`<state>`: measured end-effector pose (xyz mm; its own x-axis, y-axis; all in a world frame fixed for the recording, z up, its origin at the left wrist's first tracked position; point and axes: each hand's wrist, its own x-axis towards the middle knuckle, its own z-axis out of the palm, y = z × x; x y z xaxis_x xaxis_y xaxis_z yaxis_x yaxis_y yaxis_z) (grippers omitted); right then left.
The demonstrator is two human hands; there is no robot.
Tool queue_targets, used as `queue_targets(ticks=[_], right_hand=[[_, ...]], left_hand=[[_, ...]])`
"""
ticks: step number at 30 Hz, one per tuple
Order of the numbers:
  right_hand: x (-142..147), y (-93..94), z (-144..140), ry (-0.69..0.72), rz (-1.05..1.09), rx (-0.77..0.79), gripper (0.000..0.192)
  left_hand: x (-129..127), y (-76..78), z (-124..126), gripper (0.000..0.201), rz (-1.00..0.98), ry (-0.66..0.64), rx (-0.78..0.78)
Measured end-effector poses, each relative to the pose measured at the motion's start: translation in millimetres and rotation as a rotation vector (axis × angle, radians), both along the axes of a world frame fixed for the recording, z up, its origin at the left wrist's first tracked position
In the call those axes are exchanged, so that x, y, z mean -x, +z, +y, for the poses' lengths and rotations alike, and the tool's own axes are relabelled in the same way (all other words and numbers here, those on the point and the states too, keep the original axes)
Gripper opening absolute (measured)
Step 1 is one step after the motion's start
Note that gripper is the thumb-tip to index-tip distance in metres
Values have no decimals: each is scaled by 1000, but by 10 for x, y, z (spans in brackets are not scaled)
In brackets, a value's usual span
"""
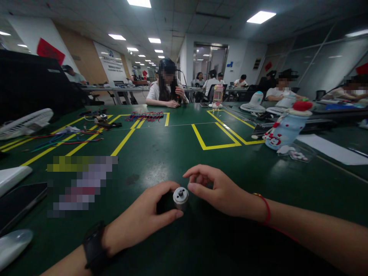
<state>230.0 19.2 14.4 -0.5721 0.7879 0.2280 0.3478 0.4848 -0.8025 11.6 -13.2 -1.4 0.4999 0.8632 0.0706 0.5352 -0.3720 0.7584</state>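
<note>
A small silver electric motor [181, 197] stands upright on the green table, with its shaft pointing up. My left hand [143, 214] grips it from the left, thumb on the near side and index finger on the far side; the other fingers are mostly hidden. Just right of the motor is my right hand [218, 189]. Its thumb and index finger are apart and the other fingers are loosely curled, with nothing seen in them.
Yellow tape [221, 147] marks areas on the table. Bundled wires [146, 116] and loose cables [66, 138] lie farther left. A light blue bottle [287, 128], a white paper [333, 149] and small fans [254, 103] are at right. A person [165, 86] sits opposite.
</note>
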Motion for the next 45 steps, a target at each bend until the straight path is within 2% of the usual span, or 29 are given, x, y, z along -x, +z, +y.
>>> queue_targets(ticks=[4, 9, 15, 18, 23, 27, 32, 35, 39, 45], right_hand=[[134, 164, -16, 88, -51, -143, 12], [63, 235, -5, -2, 59, -181, 10], [-205, -45, -45, -8, -131, -106, 9], [-243, -173, -68, 21, -228, -149, 10], [-228, -186, -75, 31, -242, -165, 11], [-259, -122, -59, 3, -121, -32, 16], [-332, -132, 66, -197, 247, 316, 22], [-353, -177, 137, -278, 444, 454, 26], [-352, -198, 147, -283, 492, 501, 28], [-332, -167, 118, -233, 356, 412, 27]], left_hand=[[18, -16, -5, 32, -9, 17, 9], [18, 2, 4, 31, -13, 12, 15], [8, 36, 1, 28, -10, 2, 16], [15, 19, -4, 30, -2, 13, 11], [18, -14, -8, 35, 11, 22, 6], [17, -3, -8, 33, 26, 15, 19], [36, 11, -10, 34, 35, 29, 6], [40, 15, -18, 33, 37, 37, 6], [24, 26, -19, 31, 31, 26, 25], [26, 31, -17, 30, 28, 28, 22]])
